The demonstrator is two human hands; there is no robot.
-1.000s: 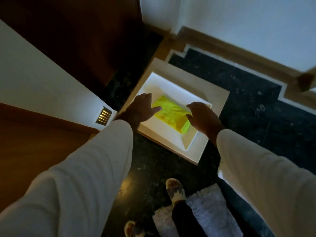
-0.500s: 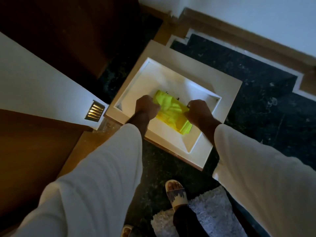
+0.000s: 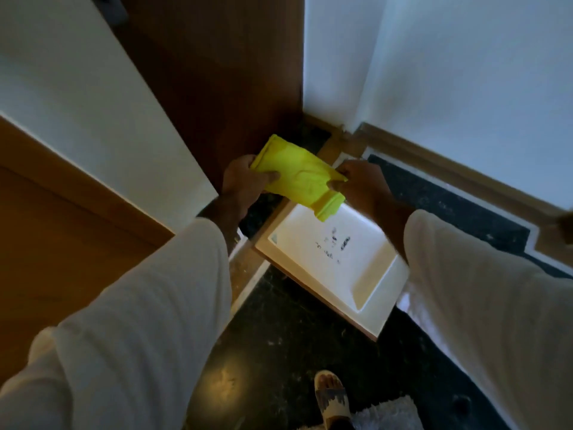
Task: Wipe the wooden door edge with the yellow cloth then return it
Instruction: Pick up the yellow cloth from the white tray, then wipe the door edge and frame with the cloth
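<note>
- Head view shows one yellow cloth [image 3: 296, 178], two hands, one white tray [image 3: 381, 283] and one dark wooden door [image 3: 217, 82].
- There are also two white sleeves, one on each arm, and one foot in a sandal [image 3: 331, 395] on the dark floor [image 3: 279, 321].
- One pale fluffy rug [image 3: 384, 414] lies just beside the sandal, at the bottom edge.
- The left hand [image 3: 245, 181] is closed on the left end of the cloth; the thumb lies on top and the other fingers are under the cloth.
- The right hand [image 3: 362, 184] is closed on the right end of the cloth; its fingers pinch the fabric tightly.
- The cloth is stretched between the two hands, in the air above the far end of the tray, and it does not touch the tray.
- One loose corner of the cloth hangs down below the right hand.
- The cloth is near the bottom of the wooden door, in front of it; I cannot tell if it touches the wood.
- The tray lies on the floor and has some small dark marks on its white bottom.
</note>
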